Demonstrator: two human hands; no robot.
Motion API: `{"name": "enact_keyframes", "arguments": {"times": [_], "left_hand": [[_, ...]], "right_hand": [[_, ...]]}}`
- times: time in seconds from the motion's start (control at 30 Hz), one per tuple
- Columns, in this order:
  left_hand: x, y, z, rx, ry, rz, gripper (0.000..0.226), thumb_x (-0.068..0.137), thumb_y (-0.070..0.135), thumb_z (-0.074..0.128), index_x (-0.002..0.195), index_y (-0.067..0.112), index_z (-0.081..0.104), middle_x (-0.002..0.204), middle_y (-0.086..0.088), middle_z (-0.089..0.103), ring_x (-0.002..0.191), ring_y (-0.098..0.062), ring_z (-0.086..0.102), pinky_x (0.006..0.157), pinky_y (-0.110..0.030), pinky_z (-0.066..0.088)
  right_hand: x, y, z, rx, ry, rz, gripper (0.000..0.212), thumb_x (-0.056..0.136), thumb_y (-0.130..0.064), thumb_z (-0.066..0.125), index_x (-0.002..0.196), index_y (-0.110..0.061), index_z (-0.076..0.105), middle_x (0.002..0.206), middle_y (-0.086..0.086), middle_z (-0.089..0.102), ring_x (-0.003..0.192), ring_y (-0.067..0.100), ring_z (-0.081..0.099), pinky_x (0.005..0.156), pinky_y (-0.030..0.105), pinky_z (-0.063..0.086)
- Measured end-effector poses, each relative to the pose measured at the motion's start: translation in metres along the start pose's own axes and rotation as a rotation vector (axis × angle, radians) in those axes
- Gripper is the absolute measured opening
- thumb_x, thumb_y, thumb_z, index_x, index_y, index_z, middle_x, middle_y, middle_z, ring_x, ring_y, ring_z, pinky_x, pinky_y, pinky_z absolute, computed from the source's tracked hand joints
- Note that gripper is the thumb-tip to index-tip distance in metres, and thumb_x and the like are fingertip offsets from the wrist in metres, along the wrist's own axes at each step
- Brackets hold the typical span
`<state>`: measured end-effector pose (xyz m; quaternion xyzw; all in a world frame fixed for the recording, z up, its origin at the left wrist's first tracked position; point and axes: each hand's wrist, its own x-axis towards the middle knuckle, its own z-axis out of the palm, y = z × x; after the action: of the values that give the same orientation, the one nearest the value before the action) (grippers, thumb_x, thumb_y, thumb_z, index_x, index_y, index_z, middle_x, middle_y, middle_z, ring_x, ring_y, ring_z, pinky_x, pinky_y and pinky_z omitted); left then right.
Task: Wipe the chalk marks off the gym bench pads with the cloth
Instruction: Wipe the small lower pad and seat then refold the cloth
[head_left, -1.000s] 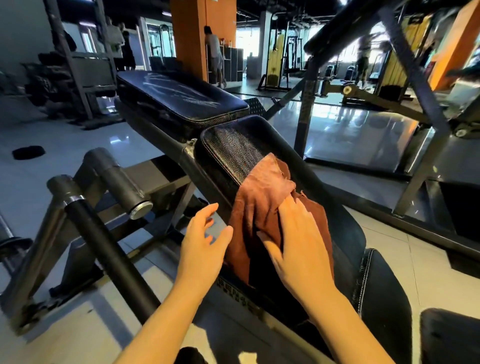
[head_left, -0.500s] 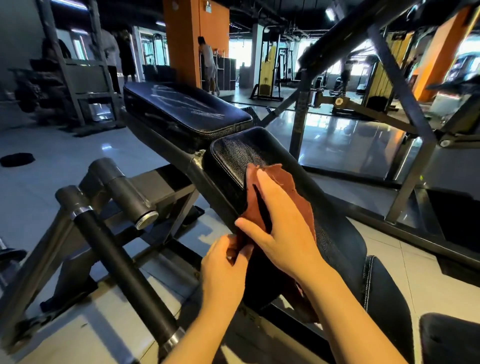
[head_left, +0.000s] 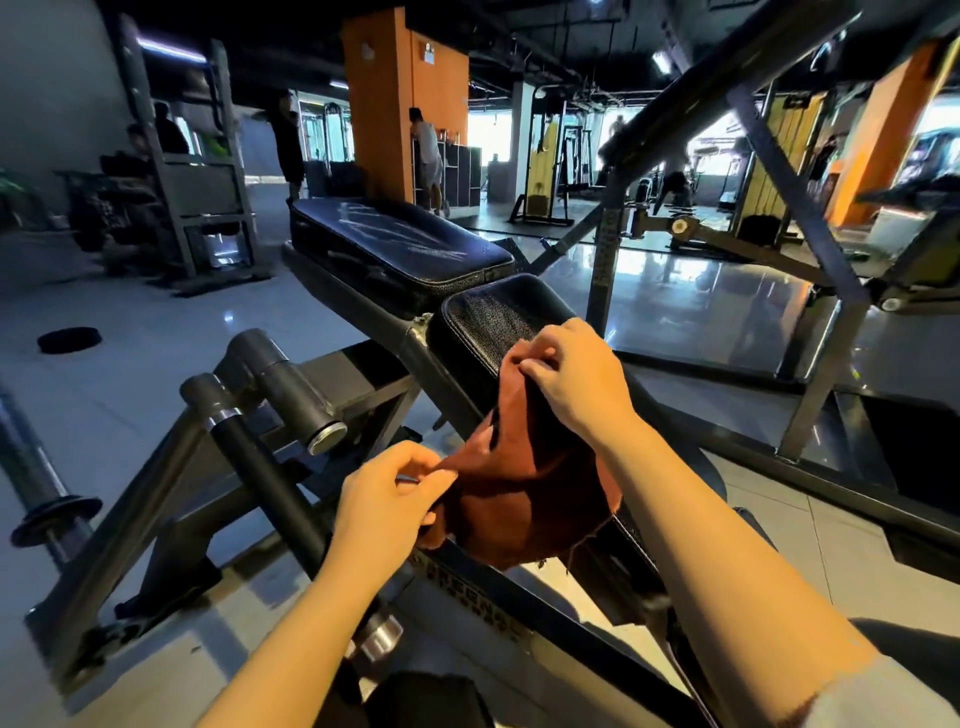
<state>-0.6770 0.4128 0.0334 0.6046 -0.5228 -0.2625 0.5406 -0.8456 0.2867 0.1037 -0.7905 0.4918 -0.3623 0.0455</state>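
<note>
Head view looks down along a black gym bench. Both hands grasp a rust-brown cloth (head_left: 524, 488), which hangs slack between them over the near pad (head_left: 498, 322). The right hand (head_left: 571, 379) pinches the cloth's upper edge with curled fingers, above the pad's near half. The left hand (head_left: 384, 499) pinches the cloth's lower left corner between thumb and fingers, just off the pad's left edge, above the bench frame (head_left: 363, 374). Beyond the near pad's far end lies the far pad (head_left: 395, 244), its top streaked with white chalk marks (head_left: 363, 218). A round black disc (head_left: 69, 340) lies on the glossy floor (head_left: 130, 364), well left of the bench.
</note>
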Motion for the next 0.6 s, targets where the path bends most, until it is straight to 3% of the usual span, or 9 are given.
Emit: {"name": "enact_keyframes", "arguments": {"times": [0.1, 0.2, 0.27, 0.33, 0.43, 0.53, 0.6], "left_hand": [[-0.001, 0.01, -0.011, 0.085, 0.012, 0.071, 0.01, 0.086, 0.015, 0.071, 0.079, 0.02, 0.068, 0.073, -0.001, 0.065, 0.059, -0.004, 0.06, 0.055, -0.019, 0.054], [0.003, 0.015, -0.024, 0.14, 0.045, 0.124, 0.012, 0.086, 0.017, 0.07, 0.077, 0.023, 0.066, 0.07, -0.001, 0.064, 0.058, -0.009, 0.06, 0.058, -0.031, 0.059], [0.003, 0.026, -0.035, 0.155, 0.075, 0.134, 0.012, 0.088, 0.02, 0.069, 0.078, 0.026, 0.065, 0.074, -0.001, 0.065, 0.063, -0.011, 0.063, 0.056, -0.033, 0.06], [0.004, 0.034, -0.047, 0.199, 0.107, 0.182, 0.01, 0.089, 0.024, 0.067, 0.08, 0.027, 0.065, 0.073, 0.002, 0.064, 0.062, -0.011, 0.064, 0.057, -0.034, 0.06], [0.004, 0.05, -0.069, 0.336, 0.162, 0.298, 0.006, 0.09, 0.027, 0.065, 0.084, 0.025, 0.066, 0.077, 0.006, 0.065, 0.067, -0.009, 0.064, 0.068, -0.038, 0.059], [0.0, 0.063, -0.093, 0.538, 0.094, 0.353, 0.005, 0.085, 0.029, 0.071, 0.088, 0.029, 0.067, 0.089, 0.009, 0.063, 0.083, -0.01, 0.059, 0.08, -0.028, 0.046], [-0.005, 0.069, -0.109, 0.623, -0.006, 0.307, 0.013, 0.081, 0.026, 0.075, 0.086, 0.034, 0.067, 0.089, 0.012, 0.062, 0.086, -0.007, 0.057, 0.077, -0.021, 0.04]], "right_hand": [[-0.015, -0.007, -0.004, 0.076, 0.056, 0.05, 0.011, 0.099, -0.027, 0.051, 0.094, -0.018, 0.048, 0.09, 0.0, 0.051, 0.081, 0.024, 0.051, 0.069, 0.034, 0.034], [-0.029, -0.013, -0.023, 0.181, 0.148, 0.057, 0.009, 0.101, -0.021, 0.046, 0.097, -0.015, 0.04, 0.077, 0.001, 0.052, 0.071, 0.028, 0.051, 0.062, 0.035, 0.032], [-0.037, -0.019, -0.045, 0.266, 0.202, 0.049, 0.009, 0.099, -0.015, 0.051, 0.102, -0.019, 0.044, 0.076, 0.002, 0.056, 0.069, 0.03, 0.059, 0.064, 0.039, 0.045], [-0.046, -0.027, -0.068, 0.392, 0.132, 0.021, 0.023, 0.094, -0.008, 0.056, 0.105, -0.027, 0.051, 0.08, 0.002, 0.062, 0.065, 0.026, 0.066, 0.069, 0.044, 0.056], [-0.061, -0.035, -0.087, 0.351, -0.064, -0.044, 0.033, 0.086, -0.001, 0.064, 0.1, -0.031, 0.064, 0.096, 0.001, 0.063, 0.066, 0.02, 0.068, 0.072, 0.035, 0.057], [-0.073, -0.041, -0.086, 0.392, -0.137, 0.002, 0.03, 0.087, 0.0, 0.065, 0.085, -0.029, 0.065, 0.086, 0.001, 0.064, 0.058, 0.011, 0.068, 0.059, 0.023, 0.055], [-0.077, -0.042, -0.08, 0.32, -0.078, -0.011, 0.027, 0.089, -0.008, 0.067, 0.077, -0.032, 0.063, 0.078, -0.002, 0.063, 0.056, 0.011, 0.066, 0.056, 0.024, 0.055]]}}
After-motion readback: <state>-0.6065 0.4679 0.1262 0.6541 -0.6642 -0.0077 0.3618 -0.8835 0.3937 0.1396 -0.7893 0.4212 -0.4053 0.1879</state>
